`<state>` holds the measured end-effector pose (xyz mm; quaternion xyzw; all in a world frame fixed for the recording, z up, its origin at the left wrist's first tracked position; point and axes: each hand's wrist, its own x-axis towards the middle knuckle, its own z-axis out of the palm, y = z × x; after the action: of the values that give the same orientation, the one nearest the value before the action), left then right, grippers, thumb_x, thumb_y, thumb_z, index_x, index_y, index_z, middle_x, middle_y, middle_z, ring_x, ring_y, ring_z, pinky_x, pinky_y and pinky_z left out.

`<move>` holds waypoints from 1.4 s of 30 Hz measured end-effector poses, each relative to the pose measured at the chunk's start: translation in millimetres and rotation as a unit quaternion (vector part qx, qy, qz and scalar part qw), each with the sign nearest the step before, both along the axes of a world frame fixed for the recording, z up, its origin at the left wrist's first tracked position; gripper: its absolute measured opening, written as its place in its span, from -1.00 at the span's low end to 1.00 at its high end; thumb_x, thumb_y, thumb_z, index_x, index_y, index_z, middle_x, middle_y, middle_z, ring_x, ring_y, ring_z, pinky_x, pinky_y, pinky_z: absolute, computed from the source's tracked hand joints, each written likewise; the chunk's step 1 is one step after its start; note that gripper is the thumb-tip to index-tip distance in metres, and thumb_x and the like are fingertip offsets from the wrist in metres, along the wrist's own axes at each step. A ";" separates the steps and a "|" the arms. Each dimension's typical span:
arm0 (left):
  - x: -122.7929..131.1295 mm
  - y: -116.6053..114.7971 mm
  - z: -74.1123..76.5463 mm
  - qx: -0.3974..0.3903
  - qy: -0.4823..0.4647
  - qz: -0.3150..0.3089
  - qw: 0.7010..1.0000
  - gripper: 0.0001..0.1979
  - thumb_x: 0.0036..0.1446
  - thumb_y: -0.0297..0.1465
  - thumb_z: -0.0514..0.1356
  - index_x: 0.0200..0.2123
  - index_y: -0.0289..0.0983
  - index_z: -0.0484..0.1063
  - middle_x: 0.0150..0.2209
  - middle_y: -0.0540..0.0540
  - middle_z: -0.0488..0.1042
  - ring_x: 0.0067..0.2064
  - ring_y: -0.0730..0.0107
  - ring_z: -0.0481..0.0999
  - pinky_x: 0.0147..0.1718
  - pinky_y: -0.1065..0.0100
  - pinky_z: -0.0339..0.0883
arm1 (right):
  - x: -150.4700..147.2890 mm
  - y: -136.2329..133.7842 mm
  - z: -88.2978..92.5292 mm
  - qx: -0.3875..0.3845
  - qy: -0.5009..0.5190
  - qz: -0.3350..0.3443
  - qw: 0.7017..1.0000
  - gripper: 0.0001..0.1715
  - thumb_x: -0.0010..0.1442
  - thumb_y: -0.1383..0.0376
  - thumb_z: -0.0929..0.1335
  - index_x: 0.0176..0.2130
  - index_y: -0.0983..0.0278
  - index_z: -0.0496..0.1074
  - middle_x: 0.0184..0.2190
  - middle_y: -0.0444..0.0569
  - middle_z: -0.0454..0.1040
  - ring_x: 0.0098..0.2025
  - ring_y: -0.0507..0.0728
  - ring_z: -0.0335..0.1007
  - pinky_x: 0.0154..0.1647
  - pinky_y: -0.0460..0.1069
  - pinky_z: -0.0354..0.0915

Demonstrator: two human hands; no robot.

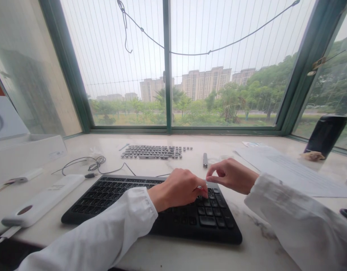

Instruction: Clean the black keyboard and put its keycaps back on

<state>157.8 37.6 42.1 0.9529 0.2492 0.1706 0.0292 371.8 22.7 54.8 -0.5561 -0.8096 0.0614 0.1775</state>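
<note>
A black keyboard (111, 210) lies on the pale marble sill. Its left part shows bare key sockets, while caps sit on the number pad at the right. My left hand (180, 188) rests over the number pad, its fingers curled and pressed together at the upper keys; whatever the fingertips hold is hidden. Just beyond the keyboard's top right corner is my right hand (231, 175), thumb and forefinger pinched close to my left fingertips. Anything in that pinch is too small to name. Loose keycaps (153, 151) lie in rows behind the keyboard.
A small grey stick-shaped object (205, 160) lies behind my hands. Printed papers (286, 169) and a dark upright device (326, 135) are at right. At left are a white power bank (46, 199), a coiled black cable (97, 163) and a white box (29, 150). A window stands behind.
</note>
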 end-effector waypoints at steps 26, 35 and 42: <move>-20.7 21.6 16.9 0.034 0.006 0.155 0.987 -0.77 0.22 -0.44 0.11 -0.23 -0.26 0.59 -0.32 -0.18 0.61 -0.24 0.26 0.60 -0.25 0.31 0.41 | 28.6 27.4 -27.6 0.051 0.040 -0.055 0.996 -0.41 0.11 -0.17 0.29 -0.37 0.25 0.60 -0.69 -0.23 0.09 -0.59 0.00 -0.01 -0.52 -0.06 0.00; -25.8 33.8 7.8 0.032 0.046 0.219 0.974 -0.67 0.27 -0.27 0.08 -0.21 -0.35 0.58 -0.30 -0.33 0.57 -0.15 0.17 0.58 -0.17 0.28 0.41 | 1.1 98.4 -24.2 0.055 -0.072 -0.097 0.991 -0.60 0.21 0.03 0.29 -0.22 0.18 0.59 -0.54 -0.14 0.41 -0.47 0.04 0.29 -0.37 -0.07 0.16; -27.0 35.1 7.4 0.033 0.058 0.236 0.969 -0.63 0.28 -0.27 0.03 -0.20 -0.34 0.58 -0.29 -0.34 0.57 -0.16 0.15 0.58 -0.20 0.28 0.41 | -27.7 185.1 -23.5 0.041 -0.108 -0.150 0.982 -0.69 0.20 0.12 0.34 -0.10 0.10 0.55 -0.33 -0.03 0.55 -0.24 0.11 0.42 -0.21 -0.04 0.21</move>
<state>130.8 72.7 49.5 0.8757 0.4629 0.1246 -0.0578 344.0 207.8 31.3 -0.6672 -0.7330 -0.0597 0.1186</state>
